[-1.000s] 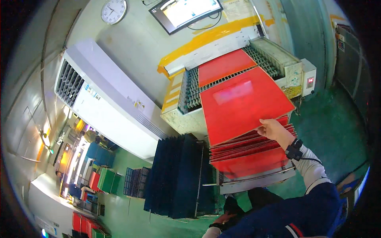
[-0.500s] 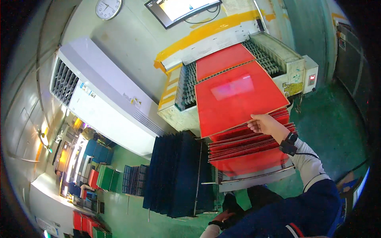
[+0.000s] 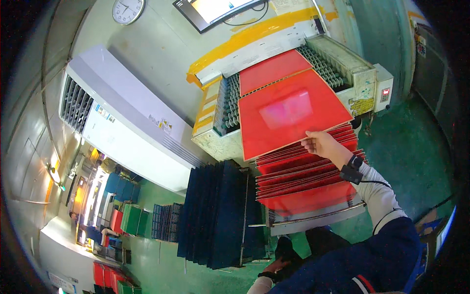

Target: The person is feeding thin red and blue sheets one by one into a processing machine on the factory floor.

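My right hand pinches the near edge of a flat, glossy red panel, thumb on top. The panel lies mostly on a roller conveyor, its near edge overhanging a rack. A second red panel lies farther in on the rollers, just beyond it with a narrow gap. Below my right hand, several red panels stand on edge in the rack. My left hand hangs low by my legs at the bottom; its fingers are mostly hidden in shadow.
Left of the red rack stands another rack of dark blue panels. A white air conditioner leans across the left side of the view. A control box sits at the conveyor's right. Farther left are green panels and a person.
The pinched red panel has slid a little farther onto the rollers, away from me, and my right hand has moved forward with it. The left hand stays low.
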The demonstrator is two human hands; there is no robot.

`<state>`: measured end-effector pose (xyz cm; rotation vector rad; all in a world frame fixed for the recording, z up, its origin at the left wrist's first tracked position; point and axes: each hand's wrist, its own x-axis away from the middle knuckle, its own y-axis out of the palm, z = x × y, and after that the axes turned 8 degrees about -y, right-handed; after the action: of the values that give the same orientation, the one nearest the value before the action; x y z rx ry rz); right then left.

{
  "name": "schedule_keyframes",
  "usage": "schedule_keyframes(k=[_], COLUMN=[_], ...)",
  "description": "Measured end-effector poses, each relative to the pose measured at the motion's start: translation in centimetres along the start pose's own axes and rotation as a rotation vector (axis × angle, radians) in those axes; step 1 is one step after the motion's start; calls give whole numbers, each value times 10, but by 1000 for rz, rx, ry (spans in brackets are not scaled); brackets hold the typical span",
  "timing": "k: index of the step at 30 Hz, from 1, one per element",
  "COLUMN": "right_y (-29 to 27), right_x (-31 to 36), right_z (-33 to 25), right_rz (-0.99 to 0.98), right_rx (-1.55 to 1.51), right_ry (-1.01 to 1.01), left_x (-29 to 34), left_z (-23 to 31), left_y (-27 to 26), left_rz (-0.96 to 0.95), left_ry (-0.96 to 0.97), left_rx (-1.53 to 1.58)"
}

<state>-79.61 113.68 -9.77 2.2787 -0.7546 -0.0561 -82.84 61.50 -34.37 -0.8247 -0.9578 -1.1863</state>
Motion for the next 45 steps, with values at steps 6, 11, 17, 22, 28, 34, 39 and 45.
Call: schedule_keyframes(k=[6,11,17,22,28,34,39,45], right_y=[-3,-7,-8,-7,-6,-7,-11,-3], right_x=[-6,-16,-20,-23,-26,-37,-37,-44], right_z=[-3,-2,-3,-7,-9,-6,-13,-14], right_rz=[30,23,36,19,27,19,31,36], right_rx=[-29,-18,-32,-40,-1,-27,-21,-39], right_ry=[-6,11,4,-7,-17,-13,-24,-4], left_x=[-40,-47,-20,24,14,-12,3,-69], left_z=[-37,-46,-21,19,12,-13,7,-56], left_y=[-9,-7,-7,8,2,0,1,-16], left_rz=[-37,-24,-69,23,20,1,10,3], left_ry=[79,21,-32,-129,-78,24,-79,-87], left_rx=[-59,63,-2,-12,-116,-43,-159,-260])
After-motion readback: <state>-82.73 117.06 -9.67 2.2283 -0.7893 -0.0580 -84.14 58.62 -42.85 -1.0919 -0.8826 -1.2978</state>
